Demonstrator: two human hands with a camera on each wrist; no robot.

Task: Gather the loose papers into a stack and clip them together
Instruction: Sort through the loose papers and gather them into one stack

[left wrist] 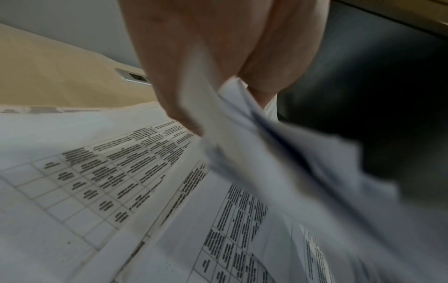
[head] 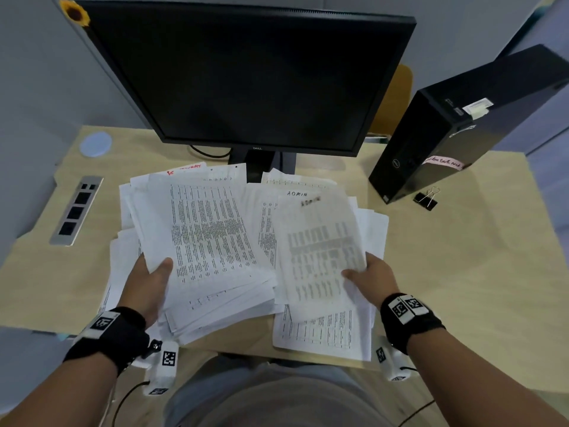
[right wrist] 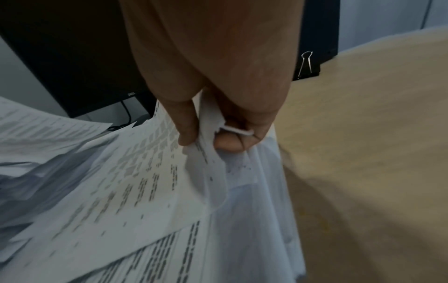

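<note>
Head view: right hand (head: pixel 374 280) pinches sheet (head: pixel 320 248) handwritten "ADMIN"; monitor (head: pixel 246 75) reads "DELL".

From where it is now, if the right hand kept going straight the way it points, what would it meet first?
The right hand points toward the monitor, so it would likely plough into more loose papers first, then the monitor's stand. Depth is uncertain.
</note>
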